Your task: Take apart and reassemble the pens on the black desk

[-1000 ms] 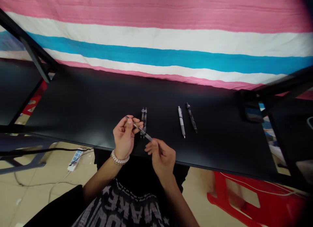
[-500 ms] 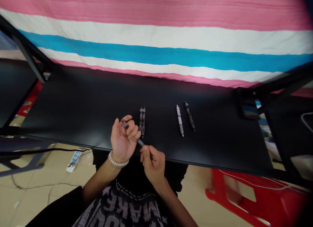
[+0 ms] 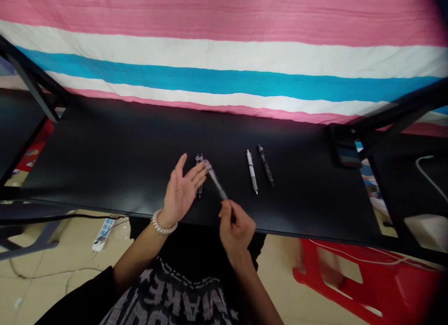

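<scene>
Between thumb and fingers, my right hand (image 3: 238, 227) pinches one end of a clear and grey pen (image 3: 217, 181), which tilts up and to the left, slightly blurred. My left hand (image 3: 182, 192) is open, palm up with fingers stretched out, its fingertips close to the pen's far end; whether they touch I cannot tell. Partly hidden behind those fingers, two dark pens (image 3: 200, 190) lie side by side on the black table (image 3: 133, 147). Farther right lie a white pen with a grey grip (image 3: 251, 171) and a dark pen (image 3: 266, 165).
A striped cloth (image 3: 224, 54) hangs along the table's back edge. Toward the back right corner sits a dark box-like object (image 3: 345, 147). Below the front edge are a red stool (image 3: 315, 273) and, at left, a power strip (image 3: 104, 232) on the floor.
My left hand has let go of the pen and its fingers have spread. My right hand has moved right with the pen, now fully exposed. The view has shifted slightly.
</scene>
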The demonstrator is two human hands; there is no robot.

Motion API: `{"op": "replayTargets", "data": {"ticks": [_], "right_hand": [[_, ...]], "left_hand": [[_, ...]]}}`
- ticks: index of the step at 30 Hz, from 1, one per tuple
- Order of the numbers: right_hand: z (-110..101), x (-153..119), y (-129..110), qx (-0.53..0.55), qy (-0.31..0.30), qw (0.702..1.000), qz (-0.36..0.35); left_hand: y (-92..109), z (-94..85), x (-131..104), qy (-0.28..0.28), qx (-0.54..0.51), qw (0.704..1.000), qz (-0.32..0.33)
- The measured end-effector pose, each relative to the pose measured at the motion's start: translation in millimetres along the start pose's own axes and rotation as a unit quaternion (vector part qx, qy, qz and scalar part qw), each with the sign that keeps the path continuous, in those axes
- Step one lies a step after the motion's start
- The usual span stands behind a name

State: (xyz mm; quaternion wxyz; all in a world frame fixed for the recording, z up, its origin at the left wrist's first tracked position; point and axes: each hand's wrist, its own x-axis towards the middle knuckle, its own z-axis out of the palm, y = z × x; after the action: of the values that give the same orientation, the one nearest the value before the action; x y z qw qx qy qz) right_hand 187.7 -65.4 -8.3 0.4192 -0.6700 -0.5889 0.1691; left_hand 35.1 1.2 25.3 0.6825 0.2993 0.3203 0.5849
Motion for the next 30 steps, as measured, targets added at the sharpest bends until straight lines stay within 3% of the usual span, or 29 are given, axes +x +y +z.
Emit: {"op": "replayTargets", "data": {"ticks": [3,6,8,11,13,15,20,23,25,27,30], "right_hand": [[-10,16,24,-0.12,0.057,0.991,0.035],[-16,27,34,-0.205,0.087,0.973,0.059],[-15,28,28,-0.186,0.083,0.978,0.042],[-2,26,6,-0.062,-0.026,0.997,-0.033],[12,25,-8,-0.014,-0.117,0.991,-0.067],[24,26,-17,-0.027,-0.165,0.982,-0.085],[26,36,-11,-0.074,-0.196,0.974,-0.08],[13,34,-3,-0.013,-0.179,0.983,-0.043],[5,28,-3,0.094,-0.174,0.98,0.017],[0,20,-7,0.215,-0.201,0.953,0.075],[1,7,-16,0.342,-0.249,0.896,0.132]], "left_hand": [[-5,-17.5,2,0.0,0.201,0.976,0.08],[-4,-31.1,0,-0.042,0.425,0.896,0.126],[-4,-35.5,-2,-0.069,0.526,0.835,0.147],[-6,-37.6,-4,-0.08,0.599,0.781,0.159],[-7,-37.8,-4,-0.073,0.616,0.768,0.159],[-7,-38.2,-3,-0.067,0.623,0.763,0.158],[-3,-39.8,-2,-0.054,0.593,0.789,0.153],[-5,-38.0,-2,-0.012,0.523,0.842,0.129],[-6,-34.5,-2,0.033,0.42,0.901,0.102],[-6,-29.4,-2,0.055,0.279,0.957,0.063],[-1,-20.5,-1,0.057,0.126,0.99,0.011]]}}
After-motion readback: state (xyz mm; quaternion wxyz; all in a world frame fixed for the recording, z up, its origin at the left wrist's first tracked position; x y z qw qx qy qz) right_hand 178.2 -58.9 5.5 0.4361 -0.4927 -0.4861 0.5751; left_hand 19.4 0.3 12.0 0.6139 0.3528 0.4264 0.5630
